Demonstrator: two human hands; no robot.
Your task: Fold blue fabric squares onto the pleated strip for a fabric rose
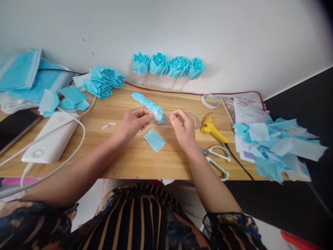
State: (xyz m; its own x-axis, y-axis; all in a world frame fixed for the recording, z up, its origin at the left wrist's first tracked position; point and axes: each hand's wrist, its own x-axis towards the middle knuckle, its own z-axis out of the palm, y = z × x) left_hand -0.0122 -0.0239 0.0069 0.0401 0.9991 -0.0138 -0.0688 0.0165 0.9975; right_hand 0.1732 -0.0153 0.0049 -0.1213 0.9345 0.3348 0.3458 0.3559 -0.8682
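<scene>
A black garment with tan stripes (130, 222) fills the bottom of the frame, nearest the camera, and two bare forearms reach from its sleeves toward the centre. The left hand (136, 121) has thumb and fingertips pinched together just beside the near end of a row of folded blue pieces (145, 101), at centre; the right hand (182, 126), right of it, is curled, thumb against fingers. Whether either grips anything thin, I cannot tell. A flat blue rectangle (154, 140) lies below, between the hands. Scissors (208, 152) lie close by the right forearm, a yellow glue gun (212, 128) above them. A white power bank (52, 139) crowds the left; blue scraps (275, 142) heap at right.
</scene>
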